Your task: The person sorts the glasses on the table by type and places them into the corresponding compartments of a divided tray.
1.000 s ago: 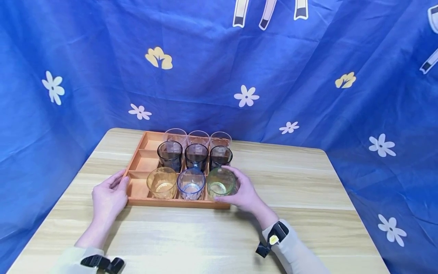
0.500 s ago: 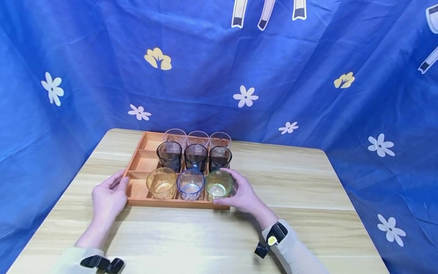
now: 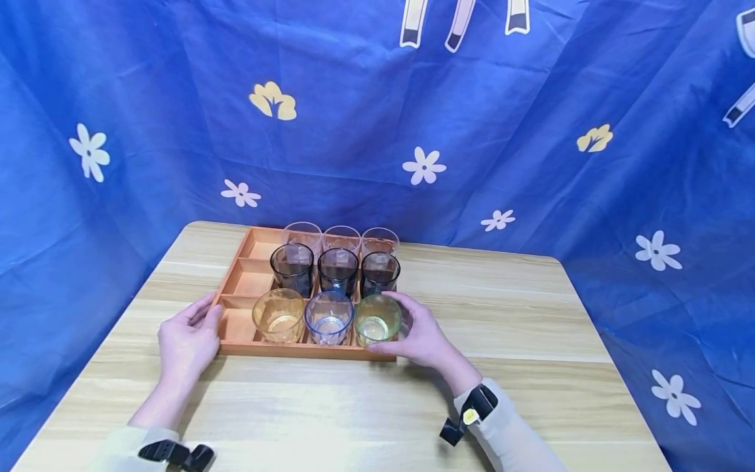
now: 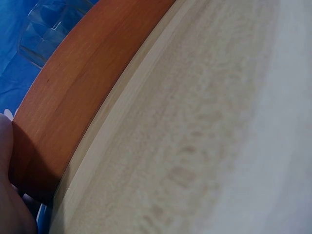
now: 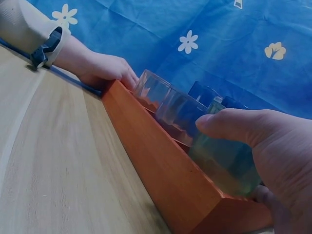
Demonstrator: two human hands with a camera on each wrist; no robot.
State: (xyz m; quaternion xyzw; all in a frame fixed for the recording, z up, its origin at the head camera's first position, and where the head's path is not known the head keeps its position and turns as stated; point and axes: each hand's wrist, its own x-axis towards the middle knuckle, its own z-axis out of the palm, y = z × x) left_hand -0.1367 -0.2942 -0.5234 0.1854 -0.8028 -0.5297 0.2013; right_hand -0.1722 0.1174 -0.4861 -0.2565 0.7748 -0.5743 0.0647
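Note:
A brown wooden divided tray (image 3: 307, 352) lies on the table, its compartments holding rows of glasses. My left hand (image 3: 187, 341) grips the tray's left wall near the front corner. At the tray's front right compartment, my right hand (image 3: 426, 333) holds a green-rimmed glass (image 3: 377, 321) from its right side. In the right wrist view, the thumb lies along the near side of this upright, greenish glass (image 5: 226, 161); the other fingers are mostly hidden behind it. To its left stand a blue-rimmed glass (image 3: 329, 321) and an amber glass (image 3: 279, 318).
Behind the front row stand dark grey glasses (image 3: 338, 270), then clear pinkish glasses (image 3: 342, 237). The left column of compartments (image 3: 238, 322) holds no glasses. A blue flowered curtain (image 3: 354, 131) hangs behind the light wood table (image 3: 472, 295).
The green-rimmed glass has shifted slightly left and lower into the front right compartment, with the right hand around it. The left hand has stayed on the tray.

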